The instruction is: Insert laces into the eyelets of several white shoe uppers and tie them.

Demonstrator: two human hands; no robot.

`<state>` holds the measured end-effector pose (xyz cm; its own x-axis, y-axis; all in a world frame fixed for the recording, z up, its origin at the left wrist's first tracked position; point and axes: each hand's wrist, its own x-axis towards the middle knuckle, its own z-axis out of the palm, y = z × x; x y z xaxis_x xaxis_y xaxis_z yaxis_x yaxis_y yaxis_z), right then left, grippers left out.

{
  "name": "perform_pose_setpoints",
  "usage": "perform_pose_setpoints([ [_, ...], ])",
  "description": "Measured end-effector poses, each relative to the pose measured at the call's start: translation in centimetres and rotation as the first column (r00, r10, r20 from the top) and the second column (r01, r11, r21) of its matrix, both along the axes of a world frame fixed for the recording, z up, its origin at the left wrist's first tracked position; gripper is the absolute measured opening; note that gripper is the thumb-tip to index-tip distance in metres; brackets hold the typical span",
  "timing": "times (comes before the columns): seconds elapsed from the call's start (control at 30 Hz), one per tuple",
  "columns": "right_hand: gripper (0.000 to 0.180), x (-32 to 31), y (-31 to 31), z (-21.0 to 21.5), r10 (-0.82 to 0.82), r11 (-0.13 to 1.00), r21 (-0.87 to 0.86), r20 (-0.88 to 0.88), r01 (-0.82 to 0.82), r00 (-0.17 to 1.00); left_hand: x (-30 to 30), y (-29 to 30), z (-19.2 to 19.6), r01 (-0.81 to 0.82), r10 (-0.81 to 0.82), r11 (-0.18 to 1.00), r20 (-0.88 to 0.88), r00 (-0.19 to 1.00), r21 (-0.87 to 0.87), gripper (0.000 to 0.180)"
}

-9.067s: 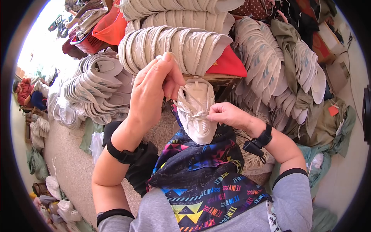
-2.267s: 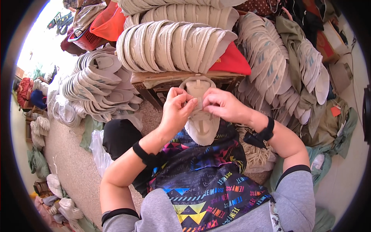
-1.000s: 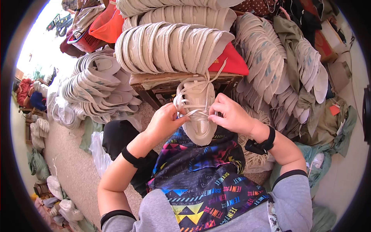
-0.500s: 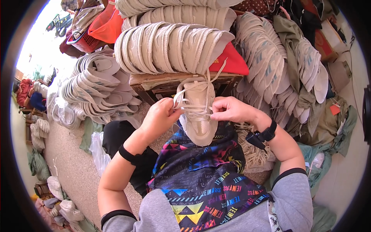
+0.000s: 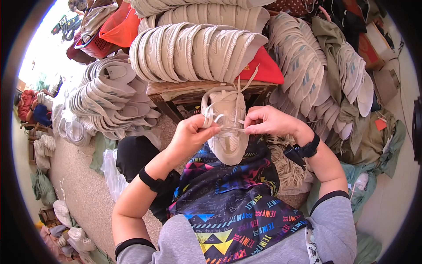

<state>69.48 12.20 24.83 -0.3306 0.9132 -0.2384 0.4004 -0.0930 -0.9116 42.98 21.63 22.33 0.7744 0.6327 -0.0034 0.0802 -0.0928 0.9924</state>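
- I see the beige shoe (image 5: 228,125) standing toe-down on the patterned apron (image 5: 228,198) over my lap, sole away from me, so the lace side faces up where both hands can get at it.
- My left hand (image 5: 191,136) sits at the shoe's left side, fingers pressed together and pinching the pale lace (image 5: 215,119); a loop of it curls above the knuckles.
- My right hand (image 5: 268,122) mirrors it on the right, thumb and forefinger pinching the other run of lace, which is drawn taut across the tongue between the two hands.
- A loose lace end (image 5: 248,77) trails up and to the far right, out of the way of the eyelets.
- Just beyond the shoe stands a low wooden surface (image 5: 193,90) carrying a row of beige shoe uppers (image 5: 193,50) stacked on edge, near enough to reach.
- More stacks of uppers (image 5: 107,94) fan out at far left and another stack (image 5: 307,66) at far right.
- A bundle of loose laces (image 5: 285,163) lies just beside my right wrist, under the black wristband (image 5: 307,149).
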Motion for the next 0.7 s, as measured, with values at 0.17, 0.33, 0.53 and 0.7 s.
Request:
perform_pose_setpoints([
  [0.17,0.017,0.3,0.3,0.6,-0.154,0.971,-0.208,-0.162,0.119,0.975,-0.7,1.6,-1.6,-0.147,0.062,0.952,-0.302,0.951,-0.267,0.020],
  [0.33,0.012,0.8,0.2,-2.5,-0.308,0.951,-0.027,-0.035,0.308,0.951,-0.3,1.2,-0.9,-0.212,0.198,0.939,-0.077,0.977,-0.271,0.037],
  [0.53,0.009,-2.1,-1.7,-1.2,-0.481,0.819,0.335,-0.040,0.465,0.876,0.1,1.8,3.9,-0.110,0.140,0.934,0.064,0.988,-0.341,0.062],
  [0.7,0.023,-7.4,-4.4,-1.3,-0.138,0.593,0.758,0.428,-0.272,0.893,2.5,0.0,8.5,0.026,0.045,0.947,0.214,0.976,-0.320,0.061],
])
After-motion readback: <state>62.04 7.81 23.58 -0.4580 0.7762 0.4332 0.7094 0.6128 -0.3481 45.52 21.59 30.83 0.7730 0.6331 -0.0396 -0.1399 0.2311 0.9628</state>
